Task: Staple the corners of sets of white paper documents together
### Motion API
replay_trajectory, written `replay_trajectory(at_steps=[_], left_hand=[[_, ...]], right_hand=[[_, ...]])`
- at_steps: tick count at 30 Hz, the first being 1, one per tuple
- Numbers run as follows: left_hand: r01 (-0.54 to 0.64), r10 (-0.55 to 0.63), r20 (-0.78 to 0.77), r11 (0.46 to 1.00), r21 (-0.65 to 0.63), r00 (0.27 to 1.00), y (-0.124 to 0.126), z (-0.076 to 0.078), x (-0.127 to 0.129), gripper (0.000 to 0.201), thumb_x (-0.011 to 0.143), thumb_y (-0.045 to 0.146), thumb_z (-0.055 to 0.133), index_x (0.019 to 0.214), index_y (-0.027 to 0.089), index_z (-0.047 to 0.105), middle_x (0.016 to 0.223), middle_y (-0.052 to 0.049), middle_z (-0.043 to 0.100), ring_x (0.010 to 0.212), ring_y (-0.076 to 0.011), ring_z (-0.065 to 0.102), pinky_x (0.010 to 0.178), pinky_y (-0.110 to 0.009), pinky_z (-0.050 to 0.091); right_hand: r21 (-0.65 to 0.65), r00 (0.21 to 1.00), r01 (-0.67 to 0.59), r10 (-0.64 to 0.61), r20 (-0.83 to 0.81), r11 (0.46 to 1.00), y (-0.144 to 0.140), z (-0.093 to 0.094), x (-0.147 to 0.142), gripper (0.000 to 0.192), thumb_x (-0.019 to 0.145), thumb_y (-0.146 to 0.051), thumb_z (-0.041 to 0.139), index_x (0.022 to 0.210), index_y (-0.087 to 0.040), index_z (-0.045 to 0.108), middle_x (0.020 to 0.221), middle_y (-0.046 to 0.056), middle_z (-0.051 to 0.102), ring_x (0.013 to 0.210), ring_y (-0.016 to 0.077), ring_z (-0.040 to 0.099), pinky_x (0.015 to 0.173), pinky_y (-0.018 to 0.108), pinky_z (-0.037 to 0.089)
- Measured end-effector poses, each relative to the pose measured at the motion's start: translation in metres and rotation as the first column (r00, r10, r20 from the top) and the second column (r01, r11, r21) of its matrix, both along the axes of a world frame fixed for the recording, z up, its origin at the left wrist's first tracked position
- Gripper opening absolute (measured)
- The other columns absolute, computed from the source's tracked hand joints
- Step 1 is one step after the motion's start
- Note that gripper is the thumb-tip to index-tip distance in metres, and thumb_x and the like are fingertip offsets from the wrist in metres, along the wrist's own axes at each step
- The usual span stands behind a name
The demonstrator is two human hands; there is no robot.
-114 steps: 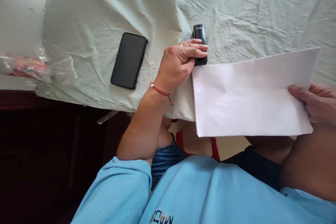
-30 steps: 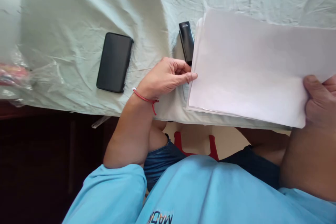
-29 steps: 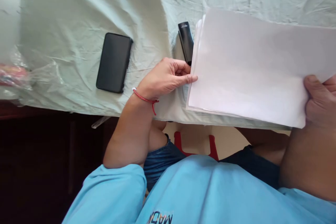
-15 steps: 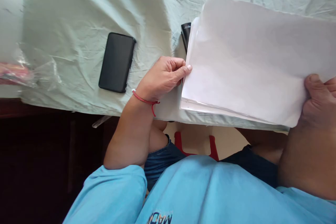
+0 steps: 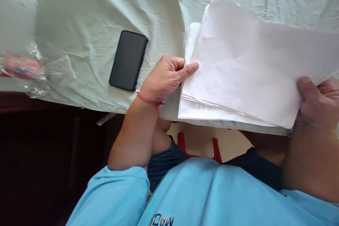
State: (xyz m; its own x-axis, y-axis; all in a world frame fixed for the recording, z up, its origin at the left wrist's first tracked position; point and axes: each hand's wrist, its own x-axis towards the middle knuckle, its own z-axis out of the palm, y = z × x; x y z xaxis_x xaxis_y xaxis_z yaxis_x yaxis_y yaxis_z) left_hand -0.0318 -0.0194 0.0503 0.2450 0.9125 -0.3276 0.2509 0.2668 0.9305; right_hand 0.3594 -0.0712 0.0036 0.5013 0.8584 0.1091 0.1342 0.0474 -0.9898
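Observation:
A stack of white paper sheets (image 5: pixel 246 67) lies fanned over the pale green cloth (image 5: pixel 92 17), its near edge reaching past the table edge. A lower sheet shows small print along its near edge. My right hand (image 5: pixel 316 104) grips the stack's right end, thumb on top. My left hand (image 5: pixel 166 77), with a red string on the wrist, pinches the stack's left edge, its thumb lying on the top sheet. The black stapler seen earlier is hidden under the papers.
A black phone (image 5: pixel 129 60) lies face up on the cloth, left of my left hand. A crinkled clear plastic bag with something red inside (image 5: pixel 22 67) sits at the far left edge. Dark furniture lies below the table edge.
The paper stack has shifted left and fanned apart, covering the black stapler. My left hand left the stapler and took the papers' left edge. My right hand keeps its hold.

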Motion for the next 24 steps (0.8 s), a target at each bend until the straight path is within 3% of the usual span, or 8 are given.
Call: replay_trajectory(at_steps=[6,13,16,21,24], left_hand=[[0.094,-0.086,0.153,0.994,-0.048,0.984,0.0033,-0.0043,0.0019,0.055,0.069,0.066,0.104,0.090,0.020,0.081,0.085,-0.004,0.079,0.089,-0.0243,0.076,0.074,-0.035,0.064],[0.047,-0.047,0.013,0.999,-0.003,0.999,0.0029,-0.0038,0.0025,0.058,0.086,0.070,0.090,0.070,0.018,0.072,0.069,-0.002,0.067,0.068,-0.0154,0.062,0.054,-0.026,0.043],[0.017,-0.017,-0.001,1.000,-0.004,1.000,0.0029,-0.0028,0.0055,0.061,0.092,0.073,0.083,0.069,0.018,0.070,0.065,-0.002,0.064,0.068,-0.0156,0.062,0.054,-0.025,0.043],[0.107,-0.101,0.126,0.993,-0.043,0.987,0.0049,-0.0058,0.0068,0.051,0.075,0.065,0.100,0.080,0.019,0.078,0.077,-0.004,0.075,0.081,-0.0210,0.072,0.066,-0.030,0.057],[0.119,-0.114,0.108,0.992,-0.038,0.988,0.0049,-0.0078,0.0047,0.048,0.074,0.061,0.101,0.077,0.019,0.077,0.080,-0.004,0.076,0.077,-0.0193,0.069,0.064,-0.030,0.054]], right_hand=[[0.021,0.997,0.042,-0.043,0.069,0.999,0.0004,-0.0008,0.0071,0.061,0.054,-0.052,0.106,0.101,-0.018,0.089,0.103,0.007,0.078,0.096,0.0215,0.071,0.115,0.053,0.060],[0.019,0.999,0.036,-0.037,0.028,0.999,0.0007,0.0029,0.0014,0.057,0.055,-0.052,0.104,0.096,-0.016,0.087,0.092,0.007,0.071,0.097,0.0233,0.071,0.117,0.056,0.059],[0.007,0.998,0.039,-0.040,0.049,0.999,0.0010,0.0049,0.0011,0.055,0.056,-0.053,0.103,0.093,-0.016,0.085,0.093,0.007,0.071,0.101,0.0250,0.072,0.120,0.059,0.058],[0.000,0.996,0.070,-0.069,0.059,0.998,0.0030,0.0052,0.0072,0.057,0.051,-0.058,0.105,0.086,-0.019,0.084,0.091,0.006,0.072,0.102,0.0255,0.072,0.125,0.061,0.054],[0.005,0.995,0.086,-0.086,0.055,0.996,0.0042,0.0035,0.0095,0.059,0.049,-0.056,0.105,0.089,-0.018,0.086,0.090,0.006,0.073,0.101,0.0253,0.072,0.126,0.060,0.054]])
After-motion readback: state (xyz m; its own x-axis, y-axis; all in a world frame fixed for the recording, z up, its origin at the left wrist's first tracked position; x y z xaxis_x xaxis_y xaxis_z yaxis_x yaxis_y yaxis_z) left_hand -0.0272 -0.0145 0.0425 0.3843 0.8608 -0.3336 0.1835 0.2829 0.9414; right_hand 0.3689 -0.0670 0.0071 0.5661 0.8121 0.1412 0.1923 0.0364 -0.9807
